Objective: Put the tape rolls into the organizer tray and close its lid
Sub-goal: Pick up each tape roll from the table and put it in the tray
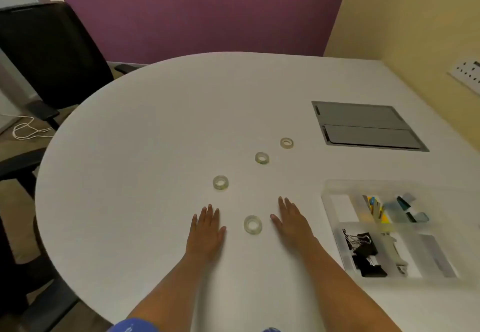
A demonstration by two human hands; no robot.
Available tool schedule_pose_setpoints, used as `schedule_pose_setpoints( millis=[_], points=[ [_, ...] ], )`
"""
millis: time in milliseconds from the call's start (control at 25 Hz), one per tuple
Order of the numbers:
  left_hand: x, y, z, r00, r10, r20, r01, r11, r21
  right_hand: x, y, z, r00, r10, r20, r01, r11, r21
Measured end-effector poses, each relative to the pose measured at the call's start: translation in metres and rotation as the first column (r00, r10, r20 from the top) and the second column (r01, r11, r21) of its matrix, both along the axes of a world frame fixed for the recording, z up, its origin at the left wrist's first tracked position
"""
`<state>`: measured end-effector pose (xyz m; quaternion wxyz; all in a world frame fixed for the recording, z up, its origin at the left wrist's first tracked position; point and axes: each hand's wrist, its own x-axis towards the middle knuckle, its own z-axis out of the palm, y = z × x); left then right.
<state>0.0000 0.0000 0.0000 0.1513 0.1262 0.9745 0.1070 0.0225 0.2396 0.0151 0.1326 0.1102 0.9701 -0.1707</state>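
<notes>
**Four tape rolls loose on table, hands flat**

Landmark taken: the nearest tape roll [252, 224]. A black chair [49, 53] is seen far to its left, beyond the white table [130, 150]. The left hand [207, 230] is laid flat just left of it, fingers spread, nothing gripped. A second roll [220, 182] is found up-left of it; a third roll [261, 158] and fourth roll [286, 143] lie farther back. The right hand [292, 221] is rested flat just right, fingers extended, empty. The clear organizer tray [327, 196] is set well to its right, holding black binder clips [363, 253].
</notes>
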Motion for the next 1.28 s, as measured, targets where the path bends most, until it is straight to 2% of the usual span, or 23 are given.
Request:
schedule_pose_setpoints(
  millis=[160,360,720,800,960,1080,1280],
  points=[
    [0.005,-0.006,-0.004,0.997,0.016,0.082,-0.02,0.999,0.044,0.002,-0.01,0.003,1.0,-0.012,-0.021,0.012,1.0,-0.009],
    [0.012,-0.008,-0.008,0.998,-0.001,0.059,-0.002,0.998,0.06,0.003,-0.035,0.005,0.998,0.061,-0.021,-0.061,0.998,-0.034],
    [0.019,-0.001,-0.004,0.998,-0.003,0.068,0.0,0.999,0.043,0.002,-0.061,0.003,0.98,0.2,0.022,-0.201,0.973,0.111],
    [0.02,0.006,-0.005,0.998,0.016,0.058,-0.018,0.999,0.03,-0.002,-0.057,0.004,0.98,0.197,-0.003,-0.196,0.979,0.06],
    [0.022,0.031,-0.006,0.998,0.06,0.035,-0.06,0.998,0.012,-0.01,-0.032,0.016,0.986,0.09,-0.143,-0.108,0.987,-0.119],
    [0.022,0.062,-0.005,0.997,0.075,0.036,-0.075,0.997,0.007,-0.016,-0.003,0.034,0.96,0.017,-0.28,-0.072,0.98,-0.187],
    [0.022,0.12,-0.005,0.997,0.064,0.039,-0.065,0.998,0.023,-0.023,0.065,0.068,0.887,-0.235,-0.397,0.081,0.926,-0.368]
  ],
)
